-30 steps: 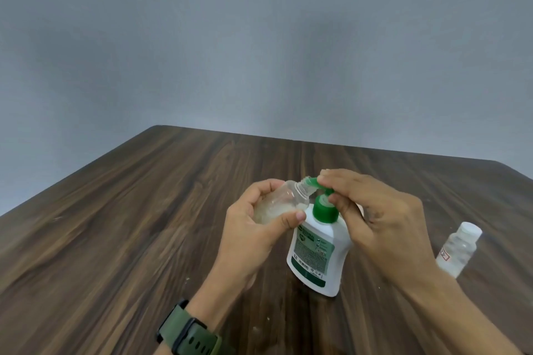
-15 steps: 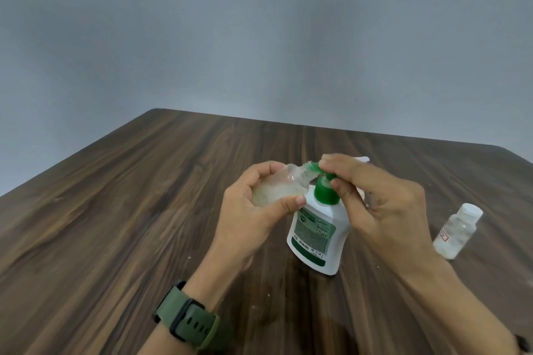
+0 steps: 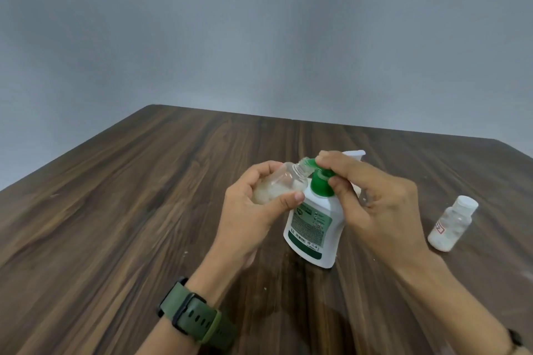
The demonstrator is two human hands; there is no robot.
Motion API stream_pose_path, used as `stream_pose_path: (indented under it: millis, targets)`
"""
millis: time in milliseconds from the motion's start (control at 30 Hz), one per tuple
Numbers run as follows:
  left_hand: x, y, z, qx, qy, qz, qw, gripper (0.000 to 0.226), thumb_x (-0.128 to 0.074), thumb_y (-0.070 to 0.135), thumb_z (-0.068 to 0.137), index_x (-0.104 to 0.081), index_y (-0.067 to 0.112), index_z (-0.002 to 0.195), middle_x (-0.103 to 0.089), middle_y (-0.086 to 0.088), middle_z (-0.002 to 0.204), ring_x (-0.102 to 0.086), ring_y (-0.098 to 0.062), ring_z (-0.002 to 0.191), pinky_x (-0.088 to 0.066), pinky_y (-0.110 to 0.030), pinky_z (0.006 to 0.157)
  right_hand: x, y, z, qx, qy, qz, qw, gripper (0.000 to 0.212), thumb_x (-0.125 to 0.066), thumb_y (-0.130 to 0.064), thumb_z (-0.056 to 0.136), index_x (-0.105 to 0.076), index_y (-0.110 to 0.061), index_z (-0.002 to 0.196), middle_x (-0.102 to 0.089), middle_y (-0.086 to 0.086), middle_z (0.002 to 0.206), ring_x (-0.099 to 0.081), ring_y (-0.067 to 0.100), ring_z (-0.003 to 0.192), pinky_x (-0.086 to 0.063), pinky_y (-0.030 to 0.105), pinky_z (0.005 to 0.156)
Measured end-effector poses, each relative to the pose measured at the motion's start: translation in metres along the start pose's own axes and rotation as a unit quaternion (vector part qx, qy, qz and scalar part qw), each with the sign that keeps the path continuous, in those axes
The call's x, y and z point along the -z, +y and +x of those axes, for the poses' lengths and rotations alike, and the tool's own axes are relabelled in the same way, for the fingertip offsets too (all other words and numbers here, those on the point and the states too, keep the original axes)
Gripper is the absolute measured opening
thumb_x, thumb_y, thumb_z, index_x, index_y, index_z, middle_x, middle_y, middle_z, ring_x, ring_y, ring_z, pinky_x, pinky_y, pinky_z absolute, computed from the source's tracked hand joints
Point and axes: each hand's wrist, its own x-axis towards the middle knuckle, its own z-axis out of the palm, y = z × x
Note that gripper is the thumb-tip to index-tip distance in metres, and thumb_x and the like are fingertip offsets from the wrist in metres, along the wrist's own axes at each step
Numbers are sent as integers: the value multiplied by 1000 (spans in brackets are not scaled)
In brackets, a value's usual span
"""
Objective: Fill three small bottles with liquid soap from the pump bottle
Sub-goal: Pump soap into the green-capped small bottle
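Observation:
A white pump bottle point(image 3: 313, 228) with a green label and green pump head stands on the dark wooden table point(image 3: 121, 210). My left hand point(image 3: 253, 210) holds a small clear bottle point(image 3: 284, 184) tilted, its open neck at the pump's spout; whitish soap fills its lower part. My right hand point(image 3: 372, 199) rests on the green pump head, fingers pressing on top. A second small bottle point(image 3: 450, 226) with a white cap stands to the right, soap inside. Part of another white-capped bottle point(image 3: 356, 154) shows behind my right hand.
The table's far edge meets a plain grey wall. A green-strapped watch point(image 3: 190, 317) sits on my left wrist. Small white specks lie on the wood near the pump bottle.
The view has tilted slightly, so everything sits a little higher in frame. Both hands keep their hold; the soap level in the held bottle looks much the same.

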Motion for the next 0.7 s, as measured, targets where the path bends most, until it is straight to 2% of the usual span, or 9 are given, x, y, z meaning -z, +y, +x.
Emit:
stream_pose_path:
  millis: [133,300,433,700]
  targets:
    - [2,1,2,-9,-3,26,1000,42,-82,30,49,-68,29,89,-71,11,90,-66,-6,83,-54,-20,68,2,2,5,11,-16,-7,1000,26,-61,3,76,-69,-4,100,-64,-4,103,-58,7,102,-43,9,91]
    - [2,-2,-3,-2,1,16,1000,40,-81,26,53,-68,27,91,-72,5,92,-67,-10,85,-55,-24,72,-1,-2,2,5,-6,14,1000,20,-62,-4,79,-70,-5,97,-63,-6,101,-58,6,100,-44,10,89]
    - [3,-2,-3,3,1,0,1000,41,-84,27,51,-69,29,89,-72,7,90,-67,-7,82,-54,-20,68,-2,-2,2,1,7,8,1000,21,-62,2,78,-70,-4,97,-63,-4,102,-58,6,102,-45,11,89]
    - [1,-3,-4,1,-3,-23,1000,39,-82,25,53,-70,28,89,-73,5,91,-68,-9,84,-54,-22,70,-1,-3,0,13,4,-4,1000,22,-62,4,78,-70,-4,97,-64,-2,102,-58,8,102,-45,11,89]
